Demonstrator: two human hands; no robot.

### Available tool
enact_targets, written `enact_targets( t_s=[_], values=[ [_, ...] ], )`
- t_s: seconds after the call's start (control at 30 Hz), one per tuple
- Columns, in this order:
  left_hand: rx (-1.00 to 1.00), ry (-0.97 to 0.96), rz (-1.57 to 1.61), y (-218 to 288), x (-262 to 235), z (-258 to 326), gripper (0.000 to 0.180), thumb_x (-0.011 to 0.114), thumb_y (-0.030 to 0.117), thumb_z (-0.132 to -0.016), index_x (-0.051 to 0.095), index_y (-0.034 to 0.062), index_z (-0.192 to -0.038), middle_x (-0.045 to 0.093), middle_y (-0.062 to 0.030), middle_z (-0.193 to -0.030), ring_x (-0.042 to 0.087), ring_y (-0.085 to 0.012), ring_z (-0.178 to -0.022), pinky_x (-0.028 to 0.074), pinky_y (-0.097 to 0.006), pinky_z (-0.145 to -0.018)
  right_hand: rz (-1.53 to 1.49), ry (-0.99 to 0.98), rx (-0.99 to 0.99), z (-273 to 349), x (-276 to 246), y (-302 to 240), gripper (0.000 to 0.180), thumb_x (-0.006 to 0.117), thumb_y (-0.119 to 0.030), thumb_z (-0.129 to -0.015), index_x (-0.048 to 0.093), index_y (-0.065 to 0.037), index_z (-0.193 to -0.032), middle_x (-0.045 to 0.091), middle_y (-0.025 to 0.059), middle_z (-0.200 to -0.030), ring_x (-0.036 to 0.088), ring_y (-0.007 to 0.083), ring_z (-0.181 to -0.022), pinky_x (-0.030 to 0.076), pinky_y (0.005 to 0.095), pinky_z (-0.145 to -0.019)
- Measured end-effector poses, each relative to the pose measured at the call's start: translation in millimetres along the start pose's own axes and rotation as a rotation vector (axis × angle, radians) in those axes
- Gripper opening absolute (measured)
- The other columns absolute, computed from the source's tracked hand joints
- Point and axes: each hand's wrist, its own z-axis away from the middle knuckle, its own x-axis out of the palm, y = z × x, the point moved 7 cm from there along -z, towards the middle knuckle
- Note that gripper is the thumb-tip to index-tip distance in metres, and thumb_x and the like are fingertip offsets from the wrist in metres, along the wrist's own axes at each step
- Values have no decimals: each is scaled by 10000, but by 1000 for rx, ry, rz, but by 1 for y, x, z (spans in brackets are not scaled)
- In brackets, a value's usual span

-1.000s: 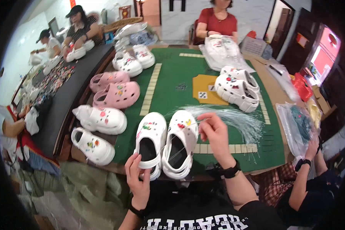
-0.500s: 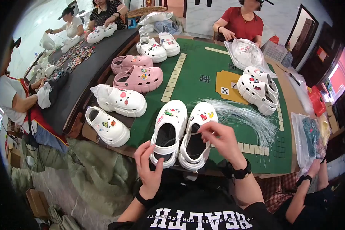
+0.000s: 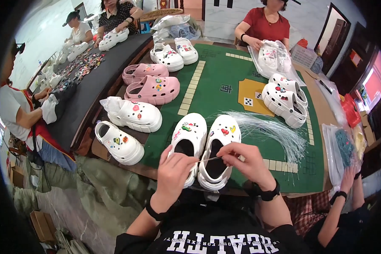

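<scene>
A pair of white clogs stands side by side in front of me, toes pointing away: the left clog (image 3: 192, 134) and the right clog (image 3: 225, 137), both with colourful charms. Over their heel openings a thin strand (image 3: 209, 159) is stretched between my hands. My left hand (image 3: 171, 180) pinches one end above the left clog and covers part of it. The fingers of my right hand (image 3: 249, 165) are closed on the other end, over the right clog's edge. A fanned bundle of thin clear strands (image 3: 279, 135) lies to the right of the clogs.
Other white clogs (image 3: 119, 143) and pink clogs (image 3: 158, 91) line the green table's left side. More white clogs (image 3: 285, 101) stand at right. Across the table a person in red handles bagged clogs (image 3: 273, 57). A co-worker's hand (image 3: 348, 178) touches a plastic bag at right.
My left hand has moved up and right, from beside the left clog to over it, and now pinches the strand. My right hand stays near its place. The person opposite has shifted the bagged clogs.
</scene>
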Motion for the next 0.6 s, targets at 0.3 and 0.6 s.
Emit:
enact_targets(
  t_s=[0.3,0.6],
  values=[
    [-190,56,71,-9,3,6,250,669,-53,-812,698,21,-1049,640,-125,-1031,621,-304,-965,496,-382,-845,94,230,17,8,-22,39,150,656,-86,-919,696,-35,-1054,695,82,-916,665,165,-815,529,294,-719],
    [-225,178,63,0,-13,27,321,606,-70,-839,649,10,-1147,596,-140,-1244,580,-298,-1156,448,-384,-996,712,435,141,53,-109,118,112,645,-143,-882,646,-70,-968,652,99,-893,643,294,-885,515,414,-752]
  ],
)
